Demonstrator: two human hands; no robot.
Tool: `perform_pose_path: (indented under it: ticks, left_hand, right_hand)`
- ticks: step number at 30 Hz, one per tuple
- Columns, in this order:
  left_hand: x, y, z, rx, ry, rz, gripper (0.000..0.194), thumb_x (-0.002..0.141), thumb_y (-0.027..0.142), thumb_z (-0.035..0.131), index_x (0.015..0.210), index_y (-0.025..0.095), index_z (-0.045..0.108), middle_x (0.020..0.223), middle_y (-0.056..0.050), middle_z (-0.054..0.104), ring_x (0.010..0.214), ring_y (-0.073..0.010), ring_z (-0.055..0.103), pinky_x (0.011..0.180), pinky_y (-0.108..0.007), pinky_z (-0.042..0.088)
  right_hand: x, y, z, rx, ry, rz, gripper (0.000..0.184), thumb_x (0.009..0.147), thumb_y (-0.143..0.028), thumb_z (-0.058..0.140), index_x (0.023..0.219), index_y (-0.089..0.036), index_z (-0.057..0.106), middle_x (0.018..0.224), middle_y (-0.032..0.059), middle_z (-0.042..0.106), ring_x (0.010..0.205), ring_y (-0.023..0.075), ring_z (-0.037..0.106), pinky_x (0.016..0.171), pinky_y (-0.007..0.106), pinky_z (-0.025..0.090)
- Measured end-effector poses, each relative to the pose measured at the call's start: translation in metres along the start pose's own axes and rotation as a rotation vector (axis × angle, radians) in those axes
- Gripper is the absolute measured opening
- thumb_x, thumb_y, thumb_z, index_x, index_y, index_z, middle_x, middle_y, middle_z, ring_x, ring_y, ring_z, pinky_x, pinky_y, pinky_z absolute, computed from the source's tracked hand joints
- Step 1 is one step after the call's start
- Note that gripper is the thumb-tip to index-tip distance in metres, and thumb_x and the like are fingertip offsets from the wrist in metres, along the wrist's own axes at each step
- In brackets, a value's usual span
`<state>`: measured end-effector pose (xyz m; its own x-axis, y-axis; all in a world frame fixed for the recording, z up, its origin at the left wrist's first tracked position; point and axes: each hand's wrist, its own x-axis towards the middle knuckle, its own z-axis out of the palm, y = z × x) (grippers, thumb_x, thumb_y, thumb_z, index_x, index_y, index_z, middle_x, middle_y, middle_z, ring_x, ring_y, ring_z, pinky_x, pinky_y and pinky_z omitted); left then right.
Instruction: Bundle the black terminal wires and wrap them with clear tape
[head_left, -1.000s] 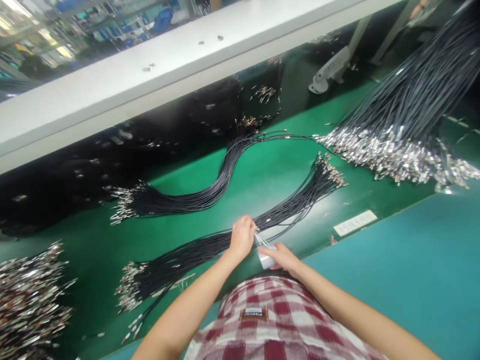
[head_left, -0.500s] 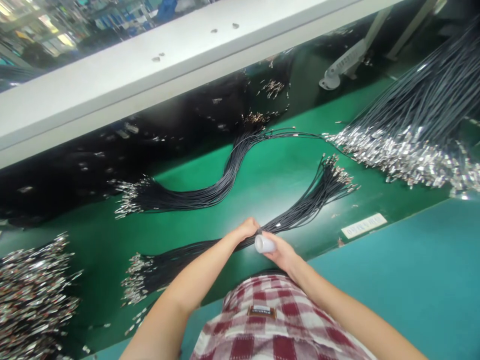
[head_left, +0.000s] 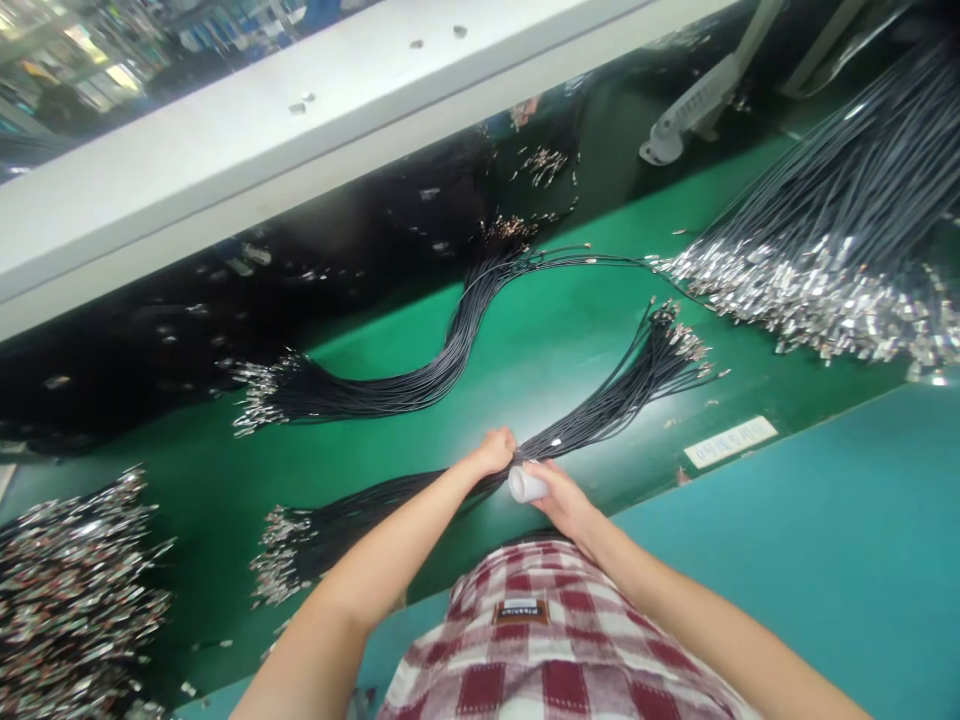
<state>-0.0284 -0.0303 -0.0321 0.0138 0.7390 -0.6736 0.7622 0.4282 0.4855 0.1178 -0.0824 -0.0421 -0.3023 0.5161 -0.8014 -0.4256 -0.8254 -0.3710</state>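
The left hand point(head_left: 495, 452) is curled closed on the middle of the nearer cable bundle point(head_left: 611, 402), though the exact pinch is too small to make out. Just beside it, the right hand point(head_left: 566, 502) has its fingers closed around a hollow white roll point(head_left: 534, 486), whose open end faces left, at the bundle's near edge. This bundle of black cables lies slantwise along the green bench point(head_left: 581, 335), metal terminals fanned at both ends. Beyond it, a farther cable bundle point(head_left: 375, 399) bends in an S. A large heap of black cables point(head_left: 847, 180) sits to the right, near a white label point(head_left: 731, 442) on the bench's front edge, and a pile of metal terminals point(head_left: 79, 600) to the left.
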Motion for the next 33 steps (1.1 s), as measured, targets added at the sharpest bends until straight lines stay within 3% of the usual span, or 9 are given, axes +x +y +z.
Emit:
perform_pose_path:
  ticks: [3, 7, 12, 16, 19, 24, 28, 33]
  left_hand:
    - [0.002, 0.000, -0.013, -0.047, -0.124, 0.018, 0.012, 0.078, 0.010, 0.048, 0.069, 0.017, 0.051, 0.062, 0.003, 0.051, 0.062, -0.0115, 0.046, 0.058, -0.021, 0.034]
    - [-0.002, 0.001, -0.026, -0.122, -0.232, 0.059, 0.009, 0.079, 0.016, 0.050, 0.070, 0.018, 0.048, 0.058, 0.007, 0.045, 0.055, -0.0086, 0.041, 0.054, -0.019, 0.032]
    - [-0.009, 0.005, -0.030, -0.265, -0.365, 0.040, 0.011, 0.085, 0.023, 0.045, 0.075, 0.020, 0.043, 0.057, 0.005, 0.054, 0.046, -0.0089, 0.047, 0.053, -0.021, 0.040]
    - [-0.016, 0.007, -0.029, -0.464, -0.418, -0.012, 0.017, 0.087, 0.029, 0.050, 0.077, 0.020, 0.041, 0.057, 0.002, 0.060, 0.044, -0.0111, 0.056, 0.050, -0.022, 0.047]
    - [-0.023, 0.008, -0.023, -0.532, -0.386, -0.030, 0.019, 0.088, 0.030, 0.053, 0.078, 0.019, 0.041, 0.058, 0.001, 0.062, 0.044, -0.0113, 0.059, 0.050, -0.022, 0.049]
    - [-0.038, 0.012, -0.005, -0.601, -0.362, 0.034, 0.020, 0.090, 0.030, 0.047, 0.075, 0.019, 0.041, 0.059, -0.002, 0.066, 0.046, -0.0110, 0.059, 0.050, -0.021, 0.049]
    - [-0.049, 0.014, -0.002, -0.644, -0.341, 0.058, 0.020, 0.088, 0.032, 0.050, 0.074, 0.020, 0.042, 0.060, -0.002, 0.066, 0.046, -0.0109, 0.057, 0.050, -0.022, 0.047]
    - [-0.051, 0.013, 0.002, -0.617, -0.344, 0.054, 0.022, 0.088, 0.034, 0.050, 0.074, 0.019, 0.043, 0.062, -0.002, 0.065, 0.045, -0.0108, 0.053, 0.051, -0.024, 0.045]
  right_hand:
    - [-0.004, -0.001, 0.000, -0.069, -0.090, -0.054, 0.047, 0.055, -0.035, 0.084, 0.092, -0.022, 0.060, 0.083, -0.0019, 0.068, 0.072, 0.0158, 0.062, 0.062, 0.026, 0.047]
    - [-0.010, -0.009, -0.001, -0.189, -0.130, -0.097, 0.051, 0.055, -0.039, 0.084, 0.098, -0.021, 0.062, 0.087, -0.0001, 0.069, 0.076, 0.0171, 0.063, 0.065, 0.026, 0.046]
    - [-0.003, -0.031, -0.015, -0.609, -0.227, -0.200, 0.042, 0.052, -0.039, 0.083, 0.084, -0.017, 0.065, 0.074, 0.0013, 0.068, 0.071, 0.0198, 0.061, 0.066, 0.030, 0.047]
    - [0.010, -0.035, -0.019, -0.884, -0.163, -0.418, 0.034, 0.054, -0.034, 0.082, 0.081, -0.019, 0.067, 0.080, 0.0026, 0.070, 0.079, 0.0228, 0.062, 0.074, 0.034, 0.049]
    - [0.015, -0.022, -0.015, -0.848, -0.036, -0.615, 0.025, 0.058, -0.033, 0.078, 0.074, -0.019, 0.066, 0.084, 0.0058, 0.071, 0.085, 0.0247, 0.063, 0.082, 0.036, 0.050]
    - [0.010, -0.013, -0.027, -0.851, -0.035, -0.611, 0.013, 0.065, -0.030, 0.069, 0.066, -0.020, 0.062, 0.074, 0.0059, 0.070, 0.073, 0.0233, 0.064, 0.074, 0.035, 0.052]
    - [0.009, -0.023, -0.045, -1.004, 0.088, -0.631, 0.021, 0.062, -0.037, 0.073, 0.072, -0.020, 0.065, 0.084, 0.0080, 0.071, 0.083, 0.0271, 0.065, 0.083, 0.040, 0.050]
    - [0.023, -0.010, -0.045, -0.654, -0.001, -0.489, 0.047, 0.050, -0.040, 0.081, 0.090, -0.020, 0.066, 0.088, 0.0045, 0.071, 0.083, 0.0245, 0.065, 0.090, 0.043, 0.050]
